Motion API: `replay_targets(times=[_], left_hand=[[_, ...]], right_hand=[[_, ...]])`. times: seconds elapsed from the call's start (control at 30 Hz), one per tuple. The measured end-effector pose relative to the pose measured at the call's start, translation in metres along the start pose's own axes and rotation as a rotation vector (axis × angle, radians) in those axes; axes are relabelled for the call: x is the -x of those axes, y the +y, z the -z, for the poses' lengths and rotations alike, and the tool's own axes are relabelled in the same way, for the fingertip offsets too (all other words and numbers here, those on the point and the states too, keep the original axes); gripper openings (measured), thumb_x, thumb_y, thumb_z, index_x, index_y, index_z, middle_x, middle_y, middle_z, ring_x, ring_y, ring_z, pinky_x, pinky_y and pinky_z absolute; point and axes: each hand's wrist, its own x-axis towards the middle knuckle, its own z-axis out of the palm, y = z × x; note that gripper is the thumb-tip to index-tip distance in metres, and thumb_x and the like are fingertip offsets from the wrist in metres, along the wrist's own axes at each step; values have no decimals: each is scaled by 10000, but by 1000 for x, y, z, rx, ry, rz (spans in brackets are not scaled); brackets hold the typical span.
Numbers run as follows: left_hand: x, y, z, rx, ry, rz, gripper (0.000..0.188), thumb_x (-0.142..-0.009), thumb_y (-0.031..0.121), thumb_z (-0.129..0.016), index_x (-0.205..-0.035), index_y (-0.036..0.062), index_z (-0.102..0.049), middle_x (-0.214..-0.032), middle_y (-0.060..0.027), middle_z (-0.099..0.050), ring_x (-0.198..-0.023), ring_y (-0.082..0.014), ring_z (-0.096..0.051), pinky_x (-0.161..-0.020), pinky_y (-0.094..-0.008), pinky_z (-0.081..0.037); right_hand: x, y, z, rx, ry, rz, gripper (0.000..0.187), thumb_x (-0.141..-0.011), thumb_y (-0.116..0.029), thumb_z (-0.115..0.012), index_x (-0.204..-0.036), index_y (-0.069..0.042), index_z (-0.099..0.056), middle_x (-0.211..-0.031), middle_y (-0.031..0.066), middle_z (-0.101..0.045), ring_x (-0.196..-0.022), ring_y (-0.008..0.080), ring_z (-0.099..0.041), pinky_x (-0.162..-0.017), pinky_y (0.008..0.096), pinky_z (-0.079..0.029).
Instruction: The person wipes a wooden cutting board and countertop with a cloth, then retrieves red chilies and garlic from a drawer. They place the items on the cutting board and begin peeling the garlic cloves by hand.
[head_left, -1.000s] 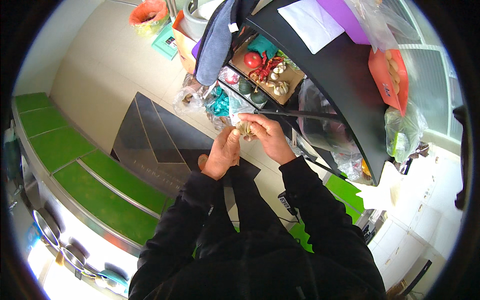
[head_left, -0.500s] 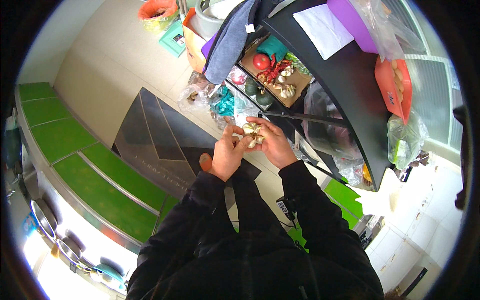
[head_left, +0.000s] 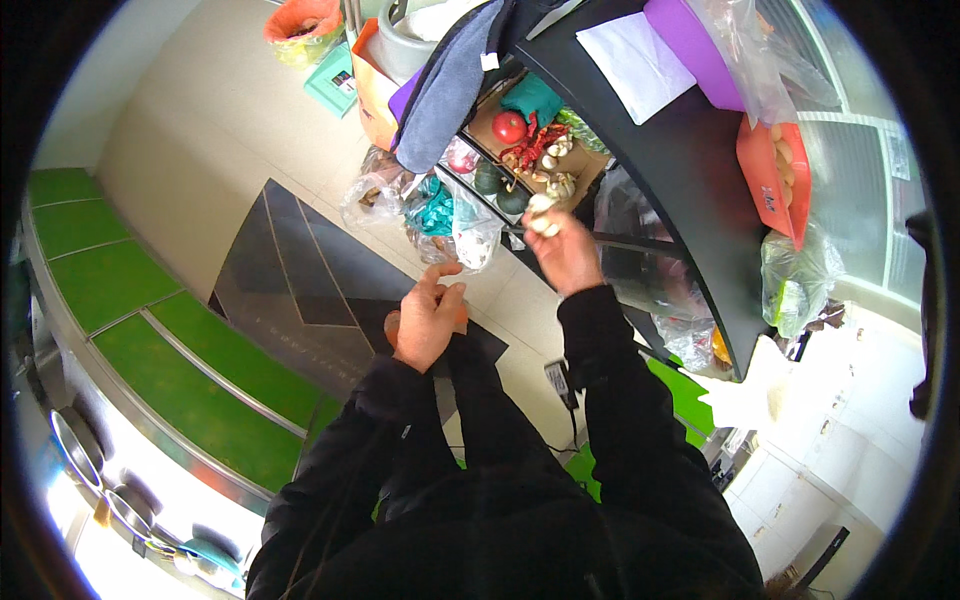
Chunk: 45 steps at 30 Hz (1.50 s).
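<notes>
Garlic (head_left: 545, 226) in right hand (head_left: 570, 260); tomato (head_left: 509, 127) left of chillies (head_left: 524, 156) in box (head_left: 589, 170); mat (head_left: 285, 265) on floor (head_left: 195, 165).

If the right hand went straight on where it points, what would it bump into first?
Beyond the garlic it holds, the right hand would probably meet the cardboard box first, though depth is unclear.

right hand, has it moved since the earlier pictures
Yes. Judged against the brown tray, the right hand, holding garlic, has moved forward, closer to the tray and away from the left hand.
</notes>
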Motion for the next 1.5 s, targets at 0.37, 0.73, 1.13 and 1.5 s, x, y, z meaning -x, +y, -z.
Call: replay_targets(times=[0.37, 0.73, 1.13, 1.5], left_hand=[[21, -35, 61, 13, 104, 119, 196, -954, 58, -580, -1134, 8, -639, -847, -74, -666, -732, -108, -604, -682, -265, -496], [20, -47, 85, 24, 182, 132, 189, -963, 90, -597, -1126, 6, -644, -794, 14, -603, -693, -35, -488, -615, -221, -412], [18, -37, 84, -3, 155, 180, 194, -946, 83, -608, -1108, -16, -647, -792, 1, -640, -695, -38, -512, -616, -217, -417], [20, -44, 79, 33, 145, 191, 179, -945, 85, -627, -1104, 8, -659, -752, 34, -585, -666, -23, -468, -588, -213, -391]], right_hand=[[-181, -56, 81, 1037, 836, 411, 335, -885, -202, -716, -1185, -92, -613, -1088, 117, -652, -999, 282, -640, -806, 390, -572], [-166, -32, 74, 1308, 942, 739, 197, -763, -147, -786, -910, -47, -700, -948, 150, -712, -920, 304, -694, -820, 415, -547], [-159, -10, 40, 1895, 663, 598, 251, -889, -288, -585, -1034, -145, -733, -1012, 159, -716, -996, 366, -659, -893, 483, -482], [-169, -14, 50, 1813, 667, 820, 145, -905, -135, -564, -976, -64, -669, -1028, 195, -673, -1000, 376, -652, -880, 464, -508]])
